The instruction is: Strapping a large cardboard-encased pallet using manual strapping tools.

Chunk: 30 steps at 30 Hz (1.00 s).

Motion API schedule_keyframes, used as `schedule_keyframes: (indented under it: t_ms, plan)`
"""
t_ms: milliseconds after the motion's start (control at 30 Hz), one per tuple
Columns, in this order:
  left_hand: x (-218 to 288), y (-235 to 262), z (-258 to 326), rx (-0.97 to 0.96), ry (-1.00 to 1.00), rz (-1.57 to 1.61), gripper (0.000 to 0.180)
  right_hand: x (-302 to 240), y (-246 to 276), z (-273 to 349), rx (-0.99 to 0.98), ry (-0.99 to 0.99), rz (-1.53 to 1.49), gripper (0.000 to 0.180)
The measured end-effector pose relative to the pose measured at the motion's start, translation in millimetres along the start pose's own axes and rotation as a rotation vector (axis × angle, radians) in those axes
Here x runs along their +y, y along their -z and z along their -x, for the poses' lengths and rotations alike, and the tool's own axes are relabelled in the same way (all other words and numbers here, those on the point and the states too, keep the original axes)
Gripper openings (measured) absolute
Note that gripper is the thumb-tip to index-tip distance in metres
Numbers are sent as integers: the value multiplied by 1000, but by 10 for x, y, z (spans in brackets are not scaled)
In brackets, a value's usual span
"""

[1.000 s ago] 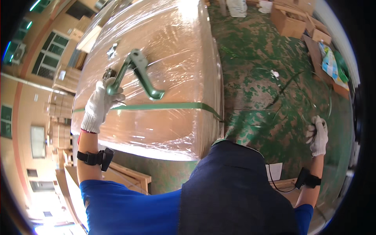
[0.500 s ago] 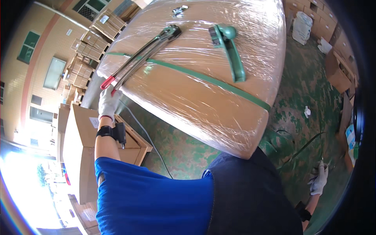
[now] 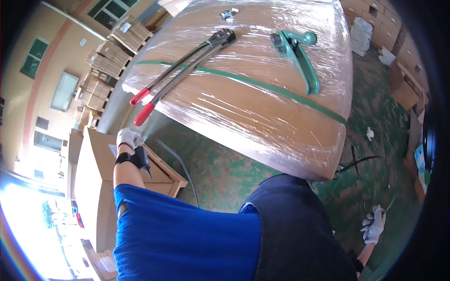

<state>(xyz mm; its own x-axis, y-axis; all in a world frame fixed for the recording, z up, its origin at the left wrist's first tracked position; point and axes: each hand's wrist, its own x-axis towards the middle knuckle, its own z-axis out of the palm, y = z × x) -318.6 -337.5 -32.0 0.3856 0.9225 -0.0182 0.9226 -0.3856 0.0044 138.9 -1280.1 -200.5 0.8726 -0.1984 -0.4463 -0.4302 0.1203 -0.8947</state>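
Note:
My left hand (image 3: 130, 137), in a white glove, is just off the red handles of a long-handled strapping sealer (image 3: 187, 70). Its fingers are blurred and partly hidden. The sealer lies on a carton load (image 3: 225, 117) wrapped in clear film. A green strap (image 3: 262, 85) runs across the load and passes under the sealer. To the right of the sealer rests a green strap tensioner (image 3: 300, 61). Low at the right, my gloved right hand (image 3: 374, 225) hangs beside the load, fingers curled at a thin green strap end (image 3: 391, 202).
A carton on a wooden pallet (image 3: 136, 173) stands at my left, with a grey cable (image 3: 183, 164) on the floor beside it. Dark strap scraps (image 3: 358, 163) lie on the green floor to the right. Stacked cartons (image 3: 375, 18) line the far right. A small dark object (image 3: 228, 14) sits atop the load.
My left hand has let go of the sealer's handle and drawn back toward me. My right hand has shifted slightly left and down. The load and tools appear farther right in view.

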Motion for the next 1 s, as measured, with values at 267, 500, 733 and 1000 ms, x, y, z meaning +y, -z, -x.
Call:
schedule_keyframes:
  t_ms: [267, 500, 733, 1000]
  plan:
    - [1205, -1283, 918, -803, -428, -503, 44, -409, -278, 1226, 111, 33, 81, 22]
    - [3358, -2021, 2027, -1112, -770, 90, 57, -750, 58, 2087, 331, 233, 57, 28]
    - [4475, -1989, 2492, -1118, -1209, 62, 58, -1021, 91, 2238, 362, 432, -122, 28]
    - [4690, -2219, 2687, -1064, -981, 75, 53, -1688, 130, 1758, 348, 488, -20, 27]
